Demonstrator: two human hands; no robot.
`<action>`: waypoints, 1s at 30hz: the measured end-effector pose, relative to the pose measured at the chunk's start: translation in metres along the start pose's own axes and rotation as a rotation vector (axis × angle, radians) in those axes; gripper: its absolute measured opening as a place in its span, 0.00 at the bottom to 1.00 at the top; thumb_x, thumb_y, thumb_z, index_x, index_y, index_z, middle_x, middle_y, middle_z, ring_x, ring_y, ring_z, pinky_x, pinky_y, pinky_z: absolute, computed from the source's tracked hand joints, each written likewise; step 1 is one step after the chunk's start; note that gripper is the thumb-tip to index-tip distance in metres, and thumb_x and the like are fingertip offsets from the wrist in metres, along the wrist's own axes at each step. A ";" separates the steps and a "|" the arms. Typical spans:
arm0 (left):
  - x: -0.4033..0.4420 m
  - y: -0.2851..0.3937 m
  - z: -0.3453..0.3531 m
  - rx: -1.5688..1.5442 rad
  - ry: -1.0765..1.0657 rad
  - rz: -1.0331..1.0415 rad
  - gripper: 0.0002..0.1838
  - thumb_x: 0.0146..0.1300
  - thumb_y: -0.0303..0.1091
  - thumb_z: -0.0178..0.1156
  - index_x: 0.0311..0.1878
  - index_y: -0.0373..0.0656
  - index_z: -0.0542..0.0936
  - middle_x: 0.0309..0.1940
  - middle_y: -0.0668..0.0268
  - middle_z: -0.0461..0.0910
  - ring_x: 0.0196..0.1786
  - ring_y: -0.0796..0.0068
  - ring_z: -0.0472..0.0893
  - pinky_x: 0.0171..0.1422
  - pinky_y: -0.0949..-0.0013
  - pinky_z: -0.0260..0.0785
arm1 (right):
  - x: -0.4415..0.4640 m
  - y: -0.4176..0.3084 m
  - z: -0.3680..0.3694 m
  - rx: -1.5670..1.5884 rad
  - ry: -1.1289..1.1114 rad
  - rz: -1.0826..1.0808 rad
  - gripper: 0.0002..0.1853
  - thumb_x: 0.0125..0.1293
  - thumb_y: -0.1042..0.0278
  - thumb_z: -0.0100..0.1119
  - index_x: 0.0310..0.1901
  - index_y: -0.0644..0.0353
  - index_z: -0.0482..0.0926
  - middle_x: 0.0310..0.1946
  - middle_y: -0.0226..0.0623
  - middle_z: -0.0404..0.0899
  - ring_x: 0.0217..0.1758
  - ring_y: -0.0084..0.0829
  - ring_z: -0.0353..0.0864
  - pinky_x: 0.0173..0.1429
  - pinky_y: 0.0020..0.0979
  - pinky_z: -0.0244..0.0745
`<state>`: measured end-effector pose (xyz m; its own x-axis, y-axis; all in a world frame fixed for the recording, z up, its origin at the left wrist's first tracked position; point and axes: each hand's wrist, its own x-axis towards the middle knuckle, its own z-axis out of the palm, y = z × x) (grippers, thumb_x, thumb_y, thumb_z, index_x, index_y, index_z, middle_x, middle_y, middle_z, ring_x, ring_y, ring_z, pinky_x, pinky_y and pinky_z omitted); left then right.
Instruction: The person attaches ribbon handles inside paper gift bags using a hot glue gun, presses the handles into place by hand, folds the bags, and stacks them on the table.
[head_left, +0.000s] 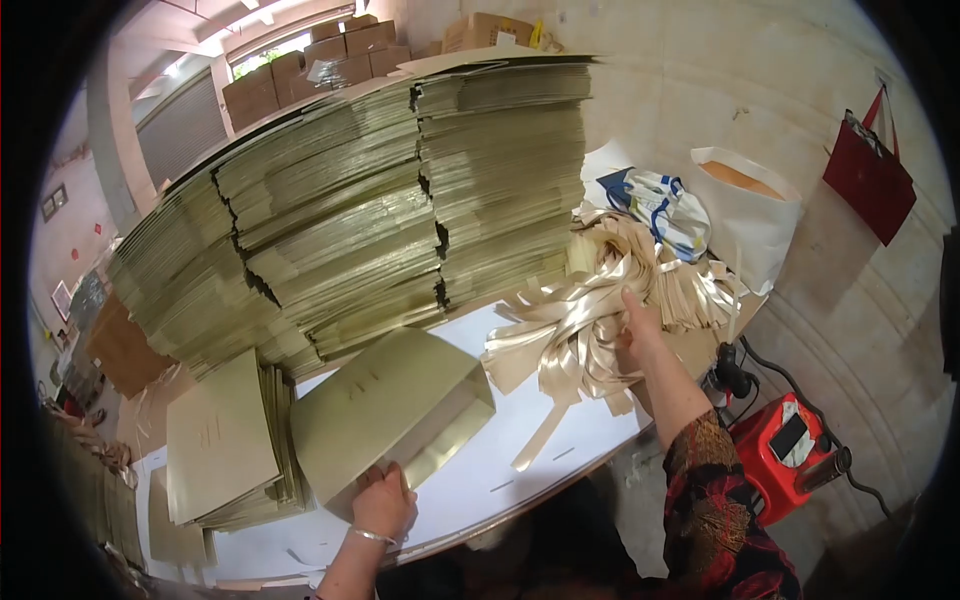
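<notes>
A gold-coloured paper bag (385, 405) stands opened out and tilted on the white work surface (480, 455), with small slits in its upper face. My left hand (385, 503) is closed on its near lower edge, fingertips over the rim. To the right, my right hand (643, 325) is at a pile of shiny cream ribbons (580, 330). Its thumb is stretched up and apart; the other fingers are mostly hidden, and I cannot see a ribbon gripped. Left of the bag lies a stack of flat gold bags (222, 440) with similar slits.
Tall stacks of flat gold bags (340, 200) wall off the back of the table. A white bag (750, 215) and a blue-and-white plastic bag (660, 210) sit behind the ribbons. A red stool (775, 475) with a phone stands right, near a black cable (800, 390).
</notes>
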<state>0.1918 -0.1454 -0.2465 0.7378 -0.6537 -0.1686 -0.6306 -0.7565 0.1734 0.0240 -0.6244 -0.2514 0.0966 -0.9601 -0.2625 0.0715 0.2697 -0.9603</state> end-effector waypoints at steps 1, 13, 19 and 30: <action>0.001 -0.002 0.003 0.003 0.001 0.003 0.30 0.57 0.44 0.63 0.61 0.42 0.70 0.54 0.46 0.71 0.58 0.41 0.71 0.57 0.48 0.71 | 0.043 0.011 0.004 -0.100 0.059 -0.105 0.32 0.60 0.45 0.65 0.52 0.69 0.76 0.46 0.42 0.75 0.35 0.30 0.75 0.29 0.33 0.73; 0.000 0.000 0.007 0.069 0.014 0.010 0.34 0.56 0.44 0.62 0.66 0.42 0.68 0.54 0.47 0.69 0.60 0.41 0.68 0.57 0.41 0.66 | 0.072 -0.048 0.049 -0.867 0.073 -0.305 0.54 0.49 0.52 0.71 0.66 0.76 0.48 0.47 0.58 0.79 0.52 0.50 0.81 0.58 0.45 0.74; 0.001 -0.011 0.023 0.007 0.009 0.053 0.29 0.63 0.42 0.57 0.65 0.39 0.68 0.56 0.38 0.72 0.54 0.41 0.77 0.59 0.48 0.69 | 0.076 -0.044 0.060 -0.967 0.074 -0.288 0.52 0.50 0.62 0.67 0.69 0.68 0.43 0.51 0.60 0.77 0.57 0.53 0.77 0.61 0.46 0.71; -0.005 -0.003 0.016 0.060 0.156 0.131 0.31 0.63 0.40 0.56 0.68 0.39 0.65 0.58 0.38 0.70 0.59 0.41 0.73 0.63 0.47 0.66 | 0.053 -0.102 0.064 0.012 -0.154 -0.727 0.43 0.47 0.74 0.64 0.69 0.66 0.61 0.51 0.44 0.77 0.50 0.33 0.78 0.55 0.30 0.72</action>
<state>0.1862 -0.1396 -0.2618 0.6739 -0.7388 0.0050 -0.7335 -0.6681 0.1250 0.0855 -0.6979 -0.1616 0.1586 -0.8756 0.4563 0.1816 -0.4284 -0.8852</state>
